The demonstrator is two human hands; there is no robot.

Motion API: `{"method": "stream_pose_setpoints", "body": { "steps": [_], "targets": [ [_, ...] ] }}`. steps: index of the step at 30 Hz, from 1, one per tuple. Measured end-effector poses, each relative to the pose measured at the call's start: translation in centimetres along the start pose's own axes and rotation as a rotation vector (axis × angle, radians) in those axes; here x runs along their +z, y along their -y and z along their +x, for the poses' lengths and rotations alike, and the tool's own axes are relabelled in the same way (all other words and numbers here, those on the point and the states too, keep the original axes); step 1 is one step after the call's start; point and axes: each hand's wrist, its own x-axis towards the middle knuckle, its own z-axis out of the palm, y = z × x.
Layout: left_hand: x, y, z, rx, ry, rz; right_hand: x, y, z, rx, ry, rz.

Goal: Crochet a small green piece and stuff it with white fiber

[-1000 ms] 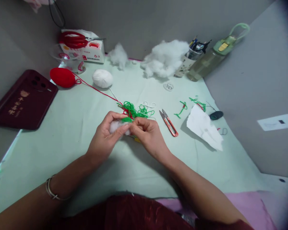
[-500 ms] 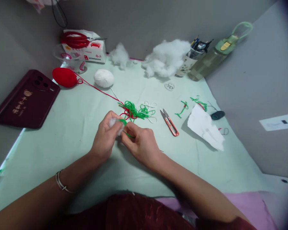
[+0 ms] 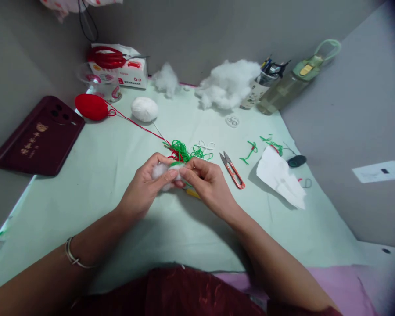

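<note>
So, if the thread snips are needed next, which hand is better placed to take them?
Probably the right hand: the thread snips lie off its outer side. The left hand is farther away, holding white stuffing; both look occupied.

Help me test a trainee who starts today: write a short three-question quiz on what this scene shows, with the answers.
1. Multiple choice: what does the left hand hold?
A) a water bottle
B) white stuffing
C) a paper scrap

2. True or false: the orange snips lie on the table, to the right of the right hand.

3. Fill in the blank: the ball of yarn just to the right of the red yarn ball is ____ in colour.

Key: 1 B; 2 true; 3 white.
</note>
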Motion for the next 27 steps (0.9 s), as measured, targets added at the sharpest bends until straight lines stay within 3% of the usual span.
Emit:
{"method": "stream_pose_setpoints", "body": {
  "steps": [4,10,13,17,21,23,27],
  "targets": [
    [0.1,0.1,0.2,0.020,-0.058,0.025,0.4,0.6,-0.8,-0.071,0.077,-0.128],
    [0.0,0.5,0.5,0.144,-0.203,0.260,2.1,-0.2,-1.5,-0.095,0.039,-0.316],
    [0.1,0.1,0.6,0.085,-0.190,0.149,1.5,-0.6,-1.0,-0.156,0.020,-0.301],
    [0.4,-0.6,0.5,0.011,-0.153,0.013,-0.3,-0.1,-0.5,-0.337,-0.133,-0.269],
    [0.6,-0.8,0.4,-0.011,-0.158,-0.018,-1.1,0.5,-0.3,-0.205,-0.029,0.123],
    [0.6,-0.7,0.3,-0.006,-0.163,-0.022,-1.1,0.5,-0.3,-0.124,-0.012,0.209],
    [0.6,-0.3,0.2,0.014,-0.177,-0.007,-0.6,0.0,-0.1,-0.146,-0.068,-0.122]
  ]
}}
